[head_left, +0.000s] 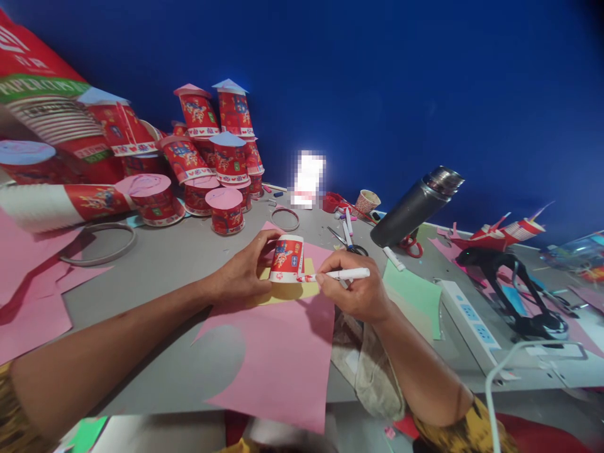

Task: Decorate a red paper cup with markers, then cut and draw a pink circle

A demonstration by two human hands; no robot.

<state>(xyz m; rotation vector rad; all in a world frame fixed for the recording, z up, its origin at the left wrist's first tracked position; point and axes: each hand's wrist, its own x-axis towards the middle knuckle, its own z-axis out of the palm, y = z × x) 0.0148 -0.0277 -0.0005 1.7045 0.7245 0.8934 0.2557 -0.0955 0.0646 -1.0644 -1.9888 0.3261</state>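
Note:
A red and white paper cup (287, 257) stands upside down on a yellow sheet (306, 288), which lies over pink paper (283, 352). My left hand (245, 267) curves round the cup's left side, thumb low and fingers behind it. In my right hand (356, 286) is a white marker (349, 274), pinched between thumb and fingers, its tip close to the cup's lower right rim. Whether the tip touches the cup is too small to tell.
Decorated cups (226, 211) are stacked at the back left. Behind my right hand lie scissors (352, 244) and a leaning black flask (415, 204). To the right are green paper (413, 296), a power strip (472, 324) and a black headset-like object (509, 283).

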